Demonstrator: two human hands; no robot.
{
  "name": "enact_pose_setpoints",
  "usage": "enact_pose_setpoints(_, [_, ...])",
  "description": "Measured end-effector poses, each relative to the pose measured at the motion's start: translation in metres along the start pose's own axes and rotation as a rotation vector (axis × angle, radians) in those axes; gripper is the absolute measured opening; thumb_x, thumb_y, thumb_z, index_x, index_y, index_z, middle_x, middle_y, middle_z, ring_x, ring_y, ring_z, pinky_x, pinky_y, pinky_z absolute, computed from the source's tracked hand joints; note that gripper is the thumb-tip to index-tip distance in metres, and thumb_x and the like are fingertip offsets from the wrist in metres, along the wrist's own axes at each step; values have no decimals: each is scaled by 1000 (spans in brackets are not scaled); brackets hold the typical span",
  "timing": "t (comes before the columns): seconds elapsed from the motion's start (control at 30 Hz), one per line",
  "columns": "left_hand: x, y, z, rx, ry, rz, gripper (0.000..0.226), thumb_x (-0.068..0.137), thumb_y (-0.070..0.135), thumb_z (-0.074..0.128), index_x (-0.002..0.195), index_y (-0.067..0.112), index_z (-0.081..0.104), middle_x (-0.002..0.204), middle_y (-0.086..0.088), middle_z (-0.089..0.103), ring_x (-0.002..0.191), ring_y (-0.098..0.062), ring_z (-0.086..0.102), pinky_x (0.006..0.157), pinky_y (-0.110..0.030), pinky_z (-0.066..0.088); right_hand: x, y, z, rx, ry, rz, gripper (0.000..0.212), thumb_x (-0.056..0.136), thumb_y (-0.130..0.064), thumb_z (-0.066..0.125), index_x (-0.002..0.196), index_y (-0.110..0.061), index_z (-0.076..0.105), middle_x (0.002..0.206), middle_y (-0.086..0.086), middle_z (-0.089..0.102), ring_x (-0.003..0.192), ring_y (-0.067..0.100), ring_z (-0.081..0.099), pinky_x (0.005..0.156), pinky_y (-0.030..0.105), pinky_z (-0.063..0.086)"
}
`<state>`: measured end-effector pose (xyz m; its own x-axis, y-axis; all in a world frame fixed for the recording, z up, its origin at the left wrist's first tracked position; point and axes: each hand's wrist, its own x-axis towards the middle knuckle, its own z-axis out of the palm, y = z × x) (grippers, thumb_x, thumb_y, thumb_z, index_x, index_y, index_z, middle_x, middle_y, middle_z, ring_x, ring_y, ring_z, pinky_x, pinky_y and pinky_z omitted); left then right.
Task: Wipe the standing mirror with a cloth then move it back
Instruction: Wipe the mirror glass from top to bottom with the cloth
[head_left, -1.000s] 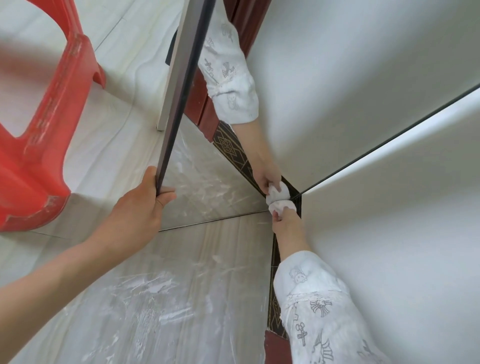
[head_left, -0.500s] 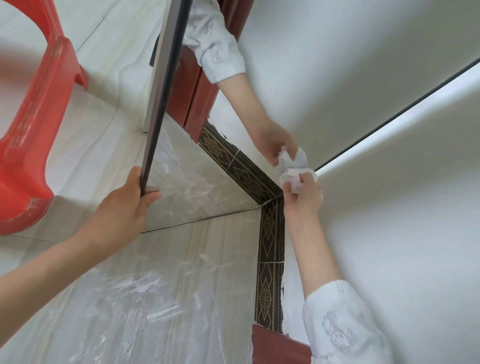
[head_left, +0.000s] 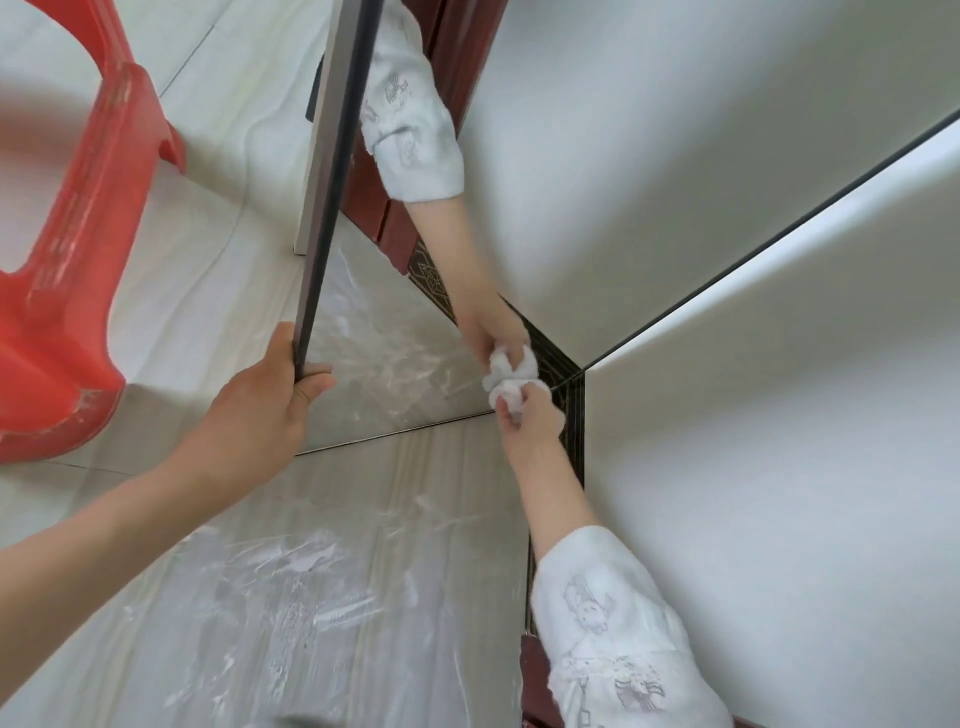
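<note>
Now the right hand (head_left: 530, 423) pinches the bunched cloth (head_left: 506, 392) against the low part of the mirror (head_left: 395, 364), near its bottom edge by the wall, while the left hand (head_left: 260, 405) grips the dark frame (head_left: 332, 176) to steady it. To wipe well, I judge it best to keep the cloth flat to the glass, run overlapping strokes along the bottom edge, and hold the frame firm so the mirror does not swing. Half a second earlier the cloth sat higher; it has come back down toward the floor line.
</note>
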<state>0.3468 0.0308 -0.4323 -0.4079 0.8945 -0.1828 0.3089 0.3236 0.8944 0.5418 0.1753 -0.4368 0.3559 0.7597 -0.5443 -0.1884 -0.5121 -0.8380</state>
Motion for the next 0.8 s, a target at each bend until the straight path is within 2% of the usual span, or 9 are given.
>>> enact_pose_setpoints(0.07, [0,1,0,-8,-6,-3,12,94,21,45,97,17,34,98,9,53,84,-17,49,75,-31,35,-14,-35,2,29,-11,-66,22,90,0,43,108,-10,48,88,5,49,61,8,43,52,15,42])
enact_pose_setpoints(0.13, [0,2,-1,-17,-16,-13,12,95,21,45,96,18,34,99,8,54,84,-18,49,74,-32,35,-28,-71,4,75,-44,-142,14,88,-4,44,99,-13,45,75,1,46,57,10,41,48,13,40])
enact_pose_setpoints(0.27, [2,2,-3,-16,-26,-17,13,95,21,45,94,18,32,101,8,53,84,-20,49,73,-32,35,-54,-108,14,123,-57,-152,17,87,-8,46,103,-12,45,87,5,46,63,15,45,42,15,43])
enact_pose_setpoints(0.37, [2,1,-3,-14,-20,-14,16,95,22,45,89,20,30,101,8,53,83,-19,48,72,-33,34,-63,-90,17,159,-42,-156,20,90,-10,46,111,-11,43,92,4,47,76,15,50,49,19,47])
enact_pose_setpoints(0.43, [2,1,-2,-13,-17,-2,17,95,23,45,88,21,29,100,8,54,83,-18,49,72,-33,34,-65,-66,19,159,-26,-133,6,91,-4,43,95,-7,46,83,4,47,72,15,50,56,22,46])
enact_pose_setpoints(0.47, [1,1,-3,-13,-15,4,17,95,23,45,88,21,29,100,8,54,83,-18,49,73,-32,35,-62,-51,20,157,-11,-98,11,90,1,40,83,-7,45,77,6,46,65,15,48,56,23,44])
enact_pose_setpoints(0.6, [0,0,-2,-17,-11,28,15,94,23,44,91,21,30,99,9,54,80,-16,51,72,-32,35,-40,19,17,89,-1,207,20,94,5,29,85,-7,43,69,14,47,56,20,46,49,28,43])
enact_pose_setpoints(0.73, [0,-2,-1,-12,-23,31,15,95,25,44,91,23,30,100,9,54,80,-16,51,72,-32,36,-27,62,16,-79,-129,366,32,87,17,28,101,-3,48,63,13,51,56,19,47,34,19,46])
enact_pose_setpoints(0.8, [0,-2,-2,-11,-29,36,15,95,25,44,91,23,29,100,9,54,82,-17,51,73,-33,36,-28,56,20,-145,-197,338,33,80,21,22,81,-4,44,52,8,46,58,18,38,35,16,43])
